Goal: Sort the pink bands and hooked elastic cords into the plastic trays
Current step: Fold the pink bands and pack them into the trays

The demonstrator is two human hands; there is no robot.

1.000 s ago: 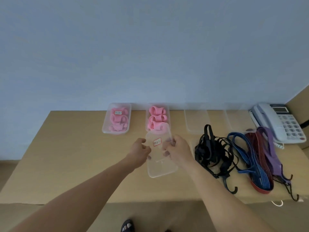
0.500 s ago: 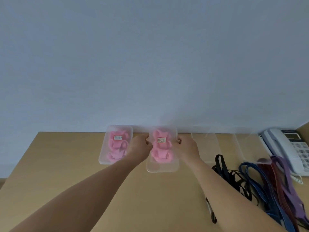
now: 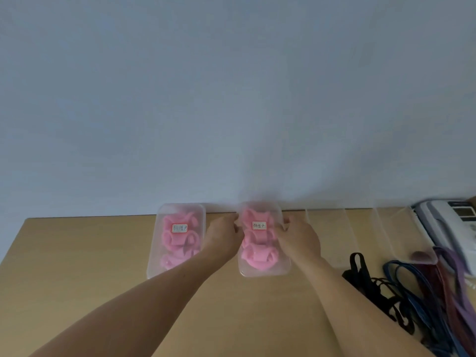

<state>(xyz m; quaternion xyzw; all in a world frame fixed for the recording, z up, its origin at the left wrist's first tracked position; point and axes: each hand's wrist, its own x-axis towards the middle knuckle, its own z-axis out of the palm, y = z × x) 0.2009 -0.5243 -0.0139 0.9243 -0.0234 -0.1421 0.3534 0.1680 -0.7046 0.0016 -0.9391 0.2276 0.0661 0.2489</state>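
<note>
Two clear plastic trays hold pink bands, each under a clear lid with a small label. The left tray (image 3: pixel 177 240) stands alone. The middle tray (image 3: pixel 260 269) has its lid (image 3: pixel 258 225) on, and my left hand (image 3: pixel 224 235) grips the lid's left edge while my right hand (image 3: pixel 296 235) grips its right edge. Two empty clear trays (image 3: pixel 327 228) (image 3: pixel 394 228) stand to the right. Hooked elastic cords lie loose at the right: black ones (image 3: pixel 371 287), then blue (image 3: pixel 412 284), dark red and purple (image 3: pixel 453 269).
Everything sits on a wooden table (image 3: pixel 77 266) against a pale wall. A white desk telephone (image 3: pixel 448 222) stands at the far right, behind the cords. The trays line the table's back edge.
Both hands carried the labelled lid from mid-table back onto the middle tray of pink bands. The view tilted up, so the cords now sit lower right.
</note>
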